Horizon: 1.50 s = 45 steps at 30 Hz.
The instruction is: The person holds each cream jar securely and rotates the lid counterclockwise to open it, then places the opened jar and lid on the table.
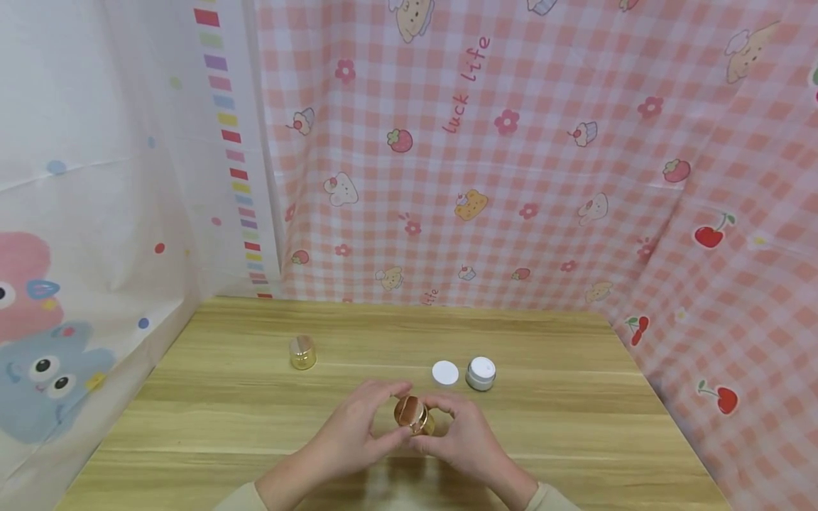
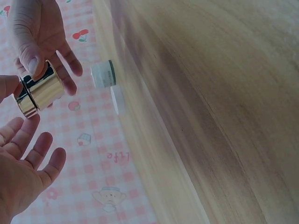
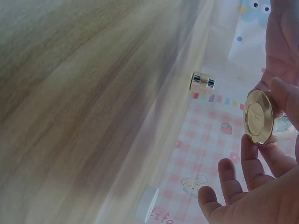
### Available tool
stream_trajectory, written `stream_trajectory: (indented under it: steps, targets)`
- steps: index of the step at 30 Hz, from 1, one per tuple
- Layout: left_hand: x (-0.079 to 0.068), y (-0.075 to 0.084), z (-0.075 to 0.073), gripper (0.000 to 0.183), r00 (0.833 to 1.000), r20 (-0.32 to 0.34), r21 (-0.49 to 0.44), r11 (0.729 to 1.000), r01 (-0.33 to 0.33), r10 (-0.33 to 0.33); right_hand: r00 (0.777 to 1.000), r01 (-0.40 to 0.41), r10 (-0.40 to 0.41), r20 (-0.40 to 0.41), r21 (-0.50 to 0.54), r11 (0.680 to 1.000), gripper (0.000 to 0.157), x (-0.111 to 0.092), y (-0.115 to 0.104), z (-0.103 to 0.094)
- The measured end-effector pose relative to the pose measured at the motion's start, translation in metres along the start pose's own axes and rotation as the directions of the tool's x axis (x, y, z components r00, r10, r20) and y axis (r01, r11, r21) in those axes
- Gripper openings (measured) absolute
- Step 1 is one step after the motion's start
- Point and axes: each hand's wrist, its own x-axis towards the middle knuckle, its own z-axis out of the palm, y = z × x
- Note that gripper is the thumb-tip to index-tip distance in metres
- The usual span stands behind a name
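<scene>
Both hands hold a shiny gold cosmetic jar point(image 1: 412, 415) a little above the table in the head view. My left hand point(image 1: 361, 422) pinches its upper part between thumb and index finger. From the other side, the thumb and index finger of my right hand point(image 1: 466, 433) grip the lower part. A thin seam runs round the jar in the left wrist view. The right wrist view shows a round gold face point(image 3: 259, 117) of it with raised lettering. The other fingers of both hands are spread away from it.
A second gold container point(image 1: 303, 353) stands farther back on the left of the wooden table point(image 1: 211, 411). Behind the hands to the right, a flat white disc point(image 1: 445, 372) lies beside a small white-topped jar point(image 1: 481, 374). Patterned cloths point(image 1: 473, 163) hang round the table's back and sides.
</scene>
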Motion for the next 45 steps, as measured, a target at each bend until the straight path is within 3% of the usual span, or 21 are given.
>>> stream_trajectory:
  steps: [14, 31, 39, 45]
  targets:
    - [0.0008, 0.0015, -0.0003, 0.055, 1.0, 0.007, 0.0, 1.0, 0.028, -0.028, 1.0, -0.003, 0.003, -0.001, 0.002, 1.0, 0.043, -0.0006, 0.002, 0.0008]
    - [0.0012, -0.0006, 0.0035, 0.058, 0.999, -0.039, -0.02, 1.0, -0.023, 0.022, 1.0, 0.016, -0.017, 0.014, 0.006, 1.0, 0.038, -0.0019, 0.004, 0.0031]
    - [-0.0005, -0.0024, -0.0008, 0.054, 0.996, -0.084, -0.008, 0.999, 0.038, -0.039, 1.0, -0.01, 0.01, 0.027, -0.012, 1.0, 0.048, -0.001, 0.0057, 0.0029]
    - [-0.0022, -0.0068, -0.0061, 0.056, 0.992, -0.092, 0.021, 0.996, 0.091, -0.089, 1.0, 0.0, 0.001, 0.026, -0.038, 0.999, 0.046, -0.0001, 0.0074, 0.0053]
